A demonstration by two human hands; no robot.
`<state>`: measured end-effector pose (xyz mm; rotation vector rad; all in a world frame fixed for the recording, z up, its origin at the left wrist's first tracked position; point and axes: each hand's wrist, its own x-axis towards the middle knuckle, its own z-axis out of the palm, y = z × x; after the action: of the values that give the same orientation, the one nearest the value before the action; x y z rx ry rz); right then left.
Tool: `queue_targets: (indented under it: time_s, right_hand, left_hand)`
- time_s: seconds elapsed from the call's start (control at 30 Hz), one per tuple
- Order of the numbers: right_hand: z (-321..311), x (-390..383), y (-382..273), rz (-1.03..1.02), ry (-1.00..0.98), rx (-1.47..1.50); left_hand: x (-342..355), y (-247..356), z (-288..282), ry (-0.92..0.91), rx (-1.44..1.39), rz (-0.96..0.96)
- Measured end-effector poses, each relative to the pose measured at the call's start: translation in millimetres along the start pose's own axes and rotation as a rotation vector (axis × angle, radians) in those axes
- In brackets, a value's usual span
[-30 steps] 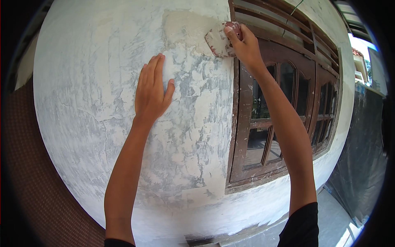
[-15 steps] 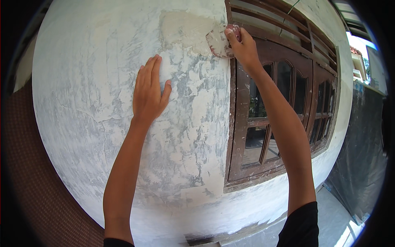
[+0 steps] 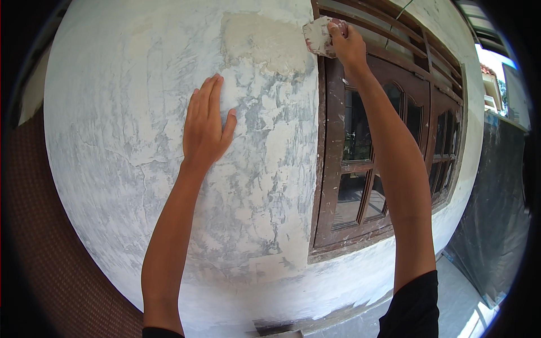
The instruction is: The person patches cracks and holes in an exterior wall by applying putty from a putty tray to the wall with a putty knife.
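My left hand [image 3: 204, 121] rests flat against the patchy white wall [image 3: 152, 197], fingers stretched upward and thumb apart. Up by the window's top left corner, my right hand [image 3: 348, 48] grips a putty scraper [image 3: 319, 38]. Its wide blade is smeared with pale filler, and a bit of reddish handle shows at my fingers. The blade is at the wall's edge, overlapping the brown window frame. To its left lies a beige patch of filler [image 3: 262, 42] with a ragged lower border.
A brown wooden window [image 3: 352, 211] with glass panes and a slatted vent [image 3: 389, 22] fills the right side. Dark plastic sheeting [image 3: 484, 208] hangs farther right. A brown woven-looking surface [image 3: 51, 242] borders the wall's left. Grey floor [image 3: 456, 287] shows below.
My right hand has moved up and to the right with the scraper, from the patch's right edge onto the window frame's edge. My left hand has stayed in place.
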<state>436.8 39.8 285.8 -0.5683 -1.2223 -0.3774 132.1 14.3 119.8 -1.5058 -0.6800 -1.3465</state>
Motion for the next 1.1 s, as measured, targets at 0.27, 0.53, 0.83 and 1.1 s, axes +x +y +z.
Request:
queue_targets:
  time_s: [0.27,0.53,0.83,1.1]
  right_hand:
    - [11,-2,-3,-0.057,-0.088,0.183]
    - [-25,26,15,-0.112,0.111,-0.257]
    - [15,-14,-13,-0.178,-0.167,-0.051]
    - [-8,10,3,-0.098,0.047,0.051]
  left_hand:
    - [0,2,3,0.015,0.006,0.002]
    - [1,4,4,0.015,0.005,0.007]
    - [-2,0,1,0.007,0.034,-0.001]
    - [-2,2,5,-0.001,0.036,0.021]
